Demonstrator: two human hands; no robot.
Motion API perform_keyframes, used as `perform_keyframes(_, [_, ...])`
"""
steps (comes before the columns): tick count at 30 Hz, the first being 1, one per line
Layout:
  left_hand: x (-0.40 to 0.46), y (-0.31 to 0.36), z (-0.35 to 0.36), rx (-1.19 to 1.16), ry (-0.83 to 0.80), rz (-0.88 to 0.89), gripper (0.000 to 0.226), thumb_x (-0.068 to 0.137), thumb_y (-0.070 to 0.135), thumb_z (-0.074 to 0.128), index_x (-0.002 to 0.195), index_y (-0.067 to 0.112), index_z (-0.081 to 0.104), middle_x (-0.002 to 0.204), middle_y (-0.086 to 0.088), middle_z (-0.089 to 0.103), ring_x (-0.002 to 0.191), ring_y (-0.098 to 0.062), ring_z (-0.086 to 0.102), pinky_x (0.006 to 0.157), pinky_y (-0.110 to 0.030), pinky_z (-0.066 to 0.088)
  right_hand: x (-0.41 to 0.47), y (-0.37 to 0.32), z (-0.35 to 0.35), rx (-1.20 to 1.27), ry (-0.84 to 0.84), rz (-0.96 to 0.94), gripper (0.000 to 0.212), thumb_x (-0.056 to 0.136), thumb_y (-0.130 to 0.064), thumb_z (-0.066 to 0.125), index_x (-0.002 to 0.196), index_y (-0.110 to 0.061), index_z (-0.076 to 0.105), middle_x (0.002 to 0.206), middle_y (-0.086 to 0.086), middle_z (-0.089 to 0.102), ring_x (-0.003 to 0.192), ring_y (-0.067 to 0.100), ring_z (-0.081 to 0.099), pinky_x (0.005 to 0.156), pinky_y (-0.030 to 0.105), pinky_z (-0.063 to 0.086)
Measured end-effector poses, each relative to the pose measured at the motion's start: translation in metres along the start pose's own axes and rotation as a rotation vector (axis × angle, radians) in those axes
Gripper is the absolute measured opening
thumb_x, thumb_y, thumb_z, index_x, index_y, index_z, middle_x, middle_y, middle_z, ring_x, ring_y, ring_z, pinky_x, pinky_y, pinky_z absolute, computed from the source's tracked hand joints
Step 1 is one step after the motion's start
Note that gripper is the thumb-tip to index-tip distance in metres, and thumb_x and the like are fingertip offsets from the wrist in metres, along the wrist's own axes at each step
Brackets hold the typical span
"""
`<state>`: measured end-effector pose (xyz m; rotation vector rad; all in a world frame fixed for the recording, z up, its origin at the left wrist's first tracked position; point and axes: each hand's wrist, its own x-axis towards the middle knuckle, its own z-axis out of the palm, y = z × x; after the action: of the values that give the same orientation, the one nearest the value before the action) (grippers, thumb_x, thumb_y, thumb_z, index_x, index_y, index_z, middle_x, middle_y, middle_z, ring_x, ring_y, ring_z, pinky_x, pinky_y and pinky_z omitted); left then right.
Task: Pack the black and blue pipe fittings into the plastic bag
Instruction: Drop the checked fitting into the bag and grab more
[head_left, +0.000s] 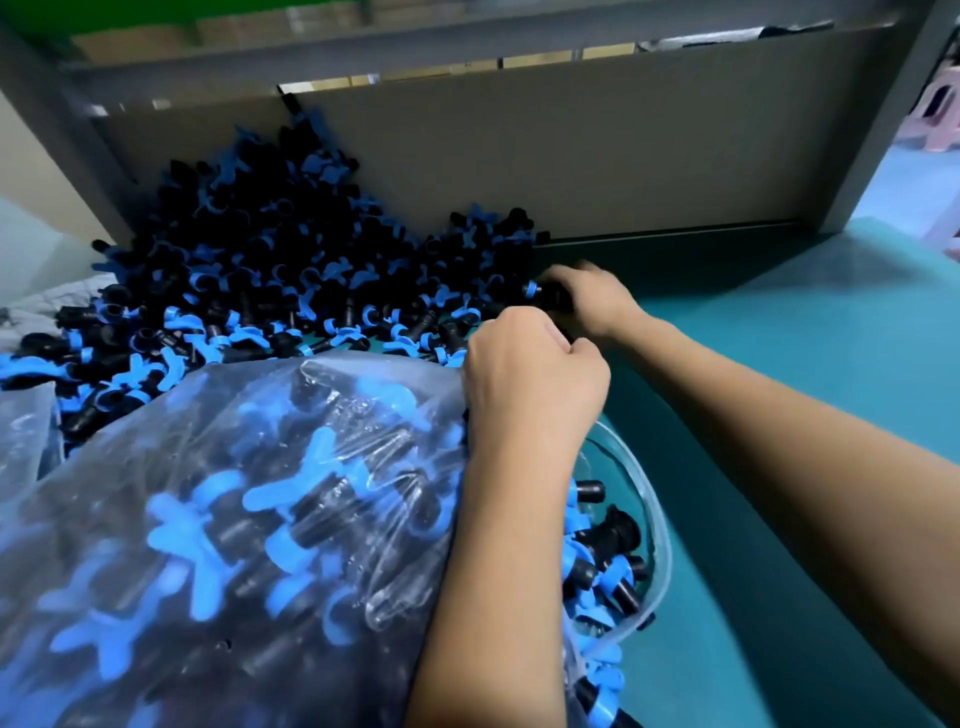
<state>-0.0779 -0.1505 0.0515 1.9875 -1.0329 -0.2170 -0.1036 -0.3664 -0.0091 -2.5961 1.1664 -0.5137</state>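
centre frame, left hand fist-grips the rim of the plastic bag (already mostly full, lower left). right hand curls round a few fittings at the right edge of the loose pile, upper left. step: grabbing another handful; next move likely carry it to the bag mouth, drop in.

Bare teal table lies open on the right; the fittings pile and cardboard wall block left and rear.
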Motion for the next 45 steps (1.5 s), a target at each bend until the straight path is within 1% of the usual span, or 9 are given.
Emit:
perform_keyframes(7, [0.000,-0.001,0.000,0.004,-0.041,-0.028,0.021,0.088,0.033,0.071,0.073,0.019,0.068,0.082,0.005,0.070,0.087,-0.018,0.065,0.065,-0.027,0.045,-0.120,0.002,-0.031,0.193,0.159,0.100,0.025,0.093,-0.032,0.067,0.118,-0.030,0.068,0.107,0.004,0.058,0.111,0.025,0.047,0.100,0.039,0.041])
perform_keyframes(11, [-0.003,-0.001,-0.003,0.017,-0.151,0.062,0.027,0.081,0.047,0.083,0.096,0.026,0.075,0.091,0.009,0.074,0.096,-0.015,0.068,0.089,-0.032,0.053,-0.167,-0.020,-0.052,1.290,0.290,0.202,0.013,0.095,-0.004,0.062,0.097,-0.015,0.068,0.084,0.000,0.074,0.071,0.010,0.067,0.062,0.021,0.052])
perform_keyframes(14, [-0.009,0.001,-0.004,0.055,-0.215,0.156,0.027,0.079,0.050,0.084,0.089,0.026,0.075,0.080,0.009,0.071,0.083,-0.014,0.066,0.077,-0.032,0.050,-0.184,-0.029,-0.054,1.704,0.273,0.224,0.016,0.094,-0.001,0.062,0.090,-0.015,0.058,0.095,0.011,0.073,0.080,0.021,0.070,0.071,0.030,0.056])
perform_keyframes(20, [-0.005,0.000,-0.004,-0.114,-0.212,0.120,0.015,0.082,0.024,0.088,0.085,0.016,0.075,0.078,-0.001,0.074,0.076,-0.022,0.069,0.078,-0.037,0.056,-0.188,-0.028,-0.051,1.516,0.189,0.127,0.016,0.093,-0.014,0.068,0.109,-0.015,0.065,0.111,0.017,0.073,0.098,0.034,0.069,0.101,0.054,0.051])
perform_keyframes(24, [-0.003,-0.004,-0.003,-0.249,-0.223,0.047,0.032,0.072,0.018,0.095,0.079,0.014,0.064,0.085,-0.011,0.078,0.078,-0.028,0.075,0.077,-0.037,0.058,-0.188,-0.018,-0.054,1.485,0.170,0.148,0.026,0.090,-0.028,0.071,0.108,-0.009,0.070,0.118,0.025,0.069,0.104,0.036,0.066,0.101,0.063,0.049])
perform_keyframes(29, [-0.005,-0.002,-0.005,-0.308,-0.271,0.064,0.038,0.069,0.024,0.096,0.074,0.008,0.062,0.087,-0.023,0.077,0.089,-0.044,0.074,0.087,-0.056,0.059,-0.186,-0.015,-0.050,1.512,0.129,0.079,0.007,0.093,-0.015,0.069,0.094,-0.008,0.071,0.106,0.022,0.070,0.096,0.033,0.066,0.096,0.053,0.055])
perform_keyframes(34, [-0.005,-0.002,-0.007,-0.392,-0.248,0.042,0.033,0.077,0.024,0.091,0.079,0.001,0.067,0.067,-0.003,0.076,0.061,-0.006,0.072,0.060,-0.012,0.048,-0.184,0.000,-0.059,1.683,0.344,0.238,0.018,0.090,-0.007,0.069,0.107,-0.005,0.071,0.099,0.013,0.073,0.091,0.020,0.070,0.084,0.025,0.056])
perform_keyframes(39, [-0.006,-0.002,-0.008,-0.293,-0.271,0.080,0.038,0.072,0.029,0.095,0.076,0.002,0.067,0.086,-0.021,0.077,0.090,-0.041,0.074,0.086,-0.051,0.058,-0.188,-0.018,-0.049,1.557,0.191,0.146,0.021,0.075,-0.015,0.080,0.095,-0.009,0.076,0.094,0.015,0.074,0.086,0.024,0.071,0.084,0.032,0.059])
perform_keyframes(45, [-0.009,0.000,-0.007,-0.324,-0.177,0.011,0.038,0.078,0.037,0.087,0.067,0.006,0.068,0.063,0.002,0.074,0.062,-0.003,0.060,0.073,-0.028,0.046,-0.185,-0.012,-0.052,1.595,0.421,0.298,0.016,0.097,-0.009,0.065,0.111,-0.005,0.060,0.088,0.011,0.075,0.077,0.019,0.072,0.072,0.026,0.058])
